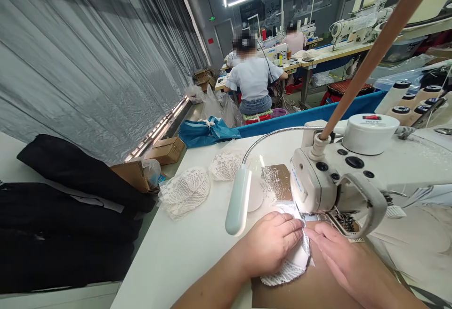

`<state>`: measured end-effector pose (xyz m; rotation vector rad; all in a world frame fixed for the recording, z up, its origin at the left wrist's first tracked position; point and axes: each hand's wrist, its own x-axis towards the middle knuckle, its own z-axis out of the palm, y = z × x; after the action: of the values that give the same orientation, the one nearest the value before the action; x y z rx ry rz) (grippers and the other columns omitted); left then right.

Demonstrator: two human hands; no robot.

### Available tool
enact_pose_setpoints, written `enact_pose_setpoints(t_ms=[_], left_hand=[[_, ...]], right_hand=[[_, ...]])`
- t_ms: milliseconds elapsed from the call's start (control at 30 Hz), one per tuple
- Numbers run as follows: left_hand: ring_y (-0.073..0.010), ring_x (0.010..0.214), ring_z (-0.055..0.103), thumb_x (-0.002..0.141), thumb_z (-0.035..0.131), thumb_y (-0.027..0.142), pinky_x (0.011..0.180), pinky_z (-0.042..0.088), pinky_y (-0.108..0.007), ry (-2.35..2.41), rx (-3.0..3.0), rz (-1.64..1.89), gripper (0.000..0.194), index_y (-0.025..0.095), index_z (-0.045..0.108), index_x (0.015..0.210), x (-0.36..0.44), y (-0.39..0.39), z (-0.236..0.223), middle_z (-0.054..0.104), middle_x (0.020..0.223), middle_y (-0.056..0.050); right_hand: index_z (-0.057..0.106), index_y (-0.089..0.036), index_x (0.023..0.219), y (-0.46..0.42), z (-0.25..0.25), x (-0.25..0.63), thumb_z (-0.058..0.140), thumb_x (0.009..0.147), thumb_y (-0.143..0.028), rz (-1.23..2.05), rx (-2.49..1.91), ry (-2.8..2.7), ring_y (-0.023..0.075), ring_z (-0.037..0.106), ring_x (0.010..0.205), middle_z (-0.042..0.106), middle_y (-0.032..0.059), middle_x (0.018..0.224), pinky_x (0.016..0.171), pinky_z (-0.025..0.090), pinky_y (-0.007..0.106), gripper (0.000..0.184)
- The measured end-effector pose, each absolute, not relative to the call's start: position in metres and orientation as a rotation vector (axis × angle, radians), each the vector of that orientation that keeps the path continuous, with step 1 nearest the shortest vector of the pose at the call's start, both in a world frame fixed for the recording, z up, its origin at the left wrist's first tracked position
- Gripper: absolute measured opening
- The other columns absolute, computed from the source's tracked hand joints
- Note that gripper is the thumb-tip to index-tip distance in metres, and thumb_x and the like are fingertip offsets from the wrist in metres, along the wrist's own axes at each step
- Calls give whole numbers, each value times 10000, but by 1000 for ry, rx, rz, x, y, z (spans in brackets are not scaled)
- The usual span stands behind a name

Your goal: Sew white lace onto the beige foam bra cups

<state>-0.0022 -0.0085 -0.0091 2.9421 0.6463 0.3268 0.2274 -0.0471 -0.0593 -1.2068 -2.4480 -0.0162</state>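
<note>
A white lace-covered bra cup (294, 266) lies under the front of a white sewing machine (314, 182), its rounded lace edge towards me. My left hand (273, 240) rests over the cup, fingers closed together and pressing it near the presser foot. From the other side, my right hand (341, 252) grips the cup's edge between thumb and fingers, just below the needle area. Fingertips of both hands nearly meet there. The underside of the cup and the needle tip are hidden.
Lace cups (187, 191) lie on the white table (155, 262) at the left. A lamp (238, 200) on a bent metal neck hangs beside the machine head. Thread cones (399, 97) stand at the right. A co-worker (252, 76) sits further back.
</note>
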Motion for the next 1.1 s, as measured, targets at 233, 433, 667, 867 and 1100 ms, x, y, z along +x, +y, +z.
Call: enact_pose_setpoints(t_ms=[233,433,667,867,1100], left_hand=[[-231,1098,537,934,459,217,931,425,-360,652,2922,266,398,113,506,1315,-5,-6,-8,535,1397,-92],[-223,1097,543,923,457,227,904,428,-360,722,2900,258,405,127,500,1312,-2,-7,-8,552,1374,-98],[-252,1131,515,908,466,225,885,427,-381,798,2897,275,437,110,478,1330,3,-10,-9,559,1354,-139],[-232,1142,508,941,437,227,904,405,-375,802,2904,319,381,126,498,1303,3,-10,-10,573,1343,-109],[-215,1122,527,935,447,210,923,399,-365,788,2844,382,356,155,521,1279,3,-8,-13,610,1297,-92]], right_hand=[[648,-159,1146,-44,-46,225,348,824,-37,-213,-1102,-2449,218,728,821,734,108,1063,600,607,306,457],[651,-182,1130,-44,-49,224,364,791,-18,-268,-1150,-2437,185,708,774,737,97,992,612,552,253,474],[654,-202,1083,-43,-42,218,392,794,-53,-245,-1238,-2377,175,670,705,715,89,930,577,471,250,418],[647,-205,1096,-42,-46,220,396,823,-71,-268,-1208,-2369,194,683,726,719,83,865,632,499,280,394],[657,-166,1114,-44,-46,225,369,835,-69,-277,-1152,-2434,222,715,721,740,102,928,557,544,314,413]])
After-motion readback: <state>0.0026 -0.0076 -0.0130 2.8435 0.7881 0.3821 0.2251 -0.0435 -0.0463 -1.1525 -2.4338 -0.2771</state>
